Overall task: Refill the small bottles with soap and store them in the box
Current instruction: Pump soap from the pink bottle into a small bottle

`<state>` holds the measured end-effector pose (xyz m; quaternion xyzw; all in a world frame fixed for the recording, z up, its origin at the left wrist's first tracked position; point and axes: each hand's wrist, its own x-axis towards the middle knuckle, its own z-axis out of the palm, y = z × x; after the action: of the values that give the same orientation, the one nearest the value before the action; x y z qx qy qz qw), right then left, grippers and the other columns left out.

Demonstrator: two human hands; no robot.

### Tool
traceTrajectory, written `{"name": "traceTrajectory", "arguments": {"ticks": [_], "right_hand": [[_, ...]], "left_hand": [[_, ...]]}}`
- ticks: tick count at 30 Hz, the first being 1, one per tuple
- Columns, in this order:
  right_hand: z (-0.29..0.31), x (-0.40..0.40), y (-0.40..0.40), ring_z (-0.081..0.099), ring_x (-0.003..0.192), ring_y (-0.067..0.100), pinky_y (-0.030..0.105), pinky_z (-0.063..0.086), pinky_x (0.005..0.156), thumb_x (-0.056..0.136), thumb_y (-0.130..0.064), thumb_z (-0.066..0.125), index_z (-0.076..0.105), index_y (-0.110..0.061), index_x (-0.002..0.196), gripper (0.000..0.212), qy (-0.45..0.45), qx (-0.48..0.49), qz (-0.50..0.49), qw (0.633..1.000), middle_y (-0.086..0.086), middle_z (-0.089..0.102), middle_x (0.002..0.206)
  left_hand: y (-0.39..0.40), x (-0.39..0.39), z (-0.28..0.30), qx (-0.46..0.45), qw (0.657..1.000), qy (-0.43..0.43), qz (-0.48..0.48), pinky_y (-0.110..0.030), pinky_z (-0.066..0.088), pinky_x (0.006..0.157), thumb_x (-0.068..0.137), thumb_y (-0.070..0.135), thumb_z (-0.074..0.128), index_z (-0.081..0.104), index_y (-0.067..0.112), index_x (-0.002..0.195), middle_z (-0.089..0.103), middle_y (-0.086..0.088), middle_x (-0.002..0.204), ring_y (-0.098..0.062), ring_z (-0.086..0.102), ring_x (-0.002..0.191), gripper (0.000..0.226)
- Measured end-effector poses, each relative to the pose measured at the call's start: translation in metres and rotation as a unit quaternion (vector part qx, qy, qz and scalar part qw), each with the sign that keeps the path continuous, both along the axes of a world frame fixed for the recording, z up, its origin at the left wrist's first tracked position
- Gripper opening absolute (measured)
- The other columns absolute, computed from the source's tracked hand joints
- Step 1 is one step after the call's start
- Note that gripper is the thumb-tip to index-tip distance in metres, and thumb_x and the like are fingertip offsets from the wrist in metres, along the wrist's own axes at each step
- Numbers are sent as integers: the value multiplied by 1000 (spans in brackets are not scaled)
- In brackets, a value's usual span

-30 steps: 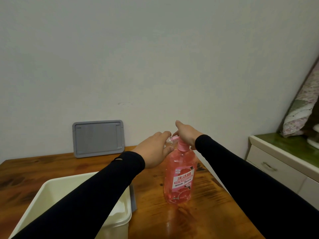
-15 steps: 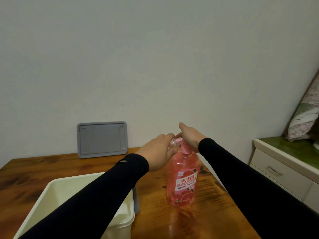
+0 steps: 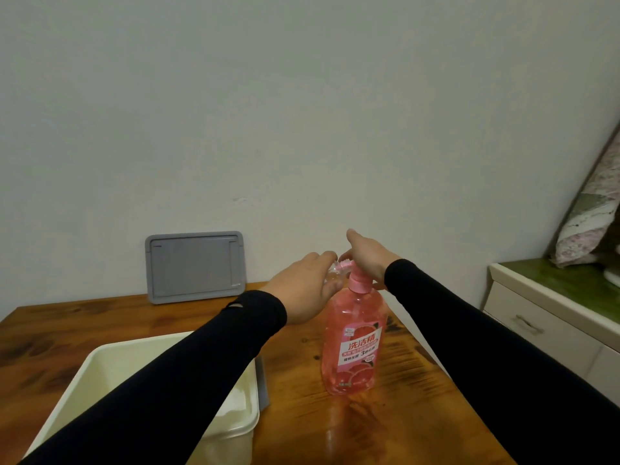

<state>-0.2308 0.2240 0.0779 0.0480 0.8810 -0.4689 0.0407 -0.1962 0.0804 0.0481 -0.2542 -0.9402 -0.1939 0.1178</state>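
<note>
left hand [image 3: 303, 290] holds small bottle [image 3: 334, 270] under soap bottle [image 3: 352, 344] pump

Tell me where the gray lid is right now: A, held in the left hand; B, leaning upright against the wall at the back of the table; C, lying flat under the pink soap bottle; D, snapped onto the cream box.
B: the gray lid stands on edge on the table against the wall, well behind the open cream box and apart from the pink soap bottle.
</note>
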Motion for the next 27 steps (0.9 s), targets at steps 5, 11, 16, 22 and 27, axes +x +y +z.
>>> {"name": "traceTrajectory", "arguments": {"ticks": [5, 11, 16, 22, 27], "right_hand": [[-4, 2, 0, 43, 105, 22, 36, 29, 89, 101, -45, 16, 47, -2, 136, 63, -6, -4, -1, 1000, 13, 48, 139], [19, 8, 3, 45, 104, 23, 31, 28, 84, 101, -46, 15, 49, -5, 131, 61, -9, 7, 12, 1000, 15, 53, 129], [3, 0, 0, 53, 106, 25, 33, 37, 90, 100, -47, 16, 53, -4, 128, 64, -1, -4, 4, 1000, 12, 57, 119], [-5, 0, 0, 47, 106, 25, 37, 33, 90, 101, -47, 16, 48, -3, 133, 64, -2, 3, 2, 1000, 16, 50, 135], [15, 7, 2, 46, 105, 23, 31, 29, 84, 101, -46, 15, 49, -4, 132, 63, -4, 4, 20, 1000, 15, 52, 132]], "left_hand": [[-1, -1, -1, -12, 1000, -10, 0, -29, 42, 95, 99, 40, 42, 28, 21, 145, 46, -4, 137, -19, 52, 117, 52], [-1, 0, 14, -8, 1000, 7, -4, -26, 40, 91, 99, 40, 42, 30, 19, 144, 49, -5, 135, -20, 52, 114, 51], [0, 0, 3, 9, 1000, 1, 3, -27, 41, 92, 99, 41, 42, 30, 20, 144, 48, -4, 136, -19, 52, 115, 51], [1, 0, -2, -3, 1000, -9, 8, -26, 40, 92, 99, 41, 43, 30, 22, 144, 49, -3, 136, -18, 52, 115, 51], [-3, -2, 11, -2, 1000, -7, -2, -25, 40, 89, 99, 41, 43, 31, 20, 143, 50, -5, 134, -19, 53, 112, 50]]}}
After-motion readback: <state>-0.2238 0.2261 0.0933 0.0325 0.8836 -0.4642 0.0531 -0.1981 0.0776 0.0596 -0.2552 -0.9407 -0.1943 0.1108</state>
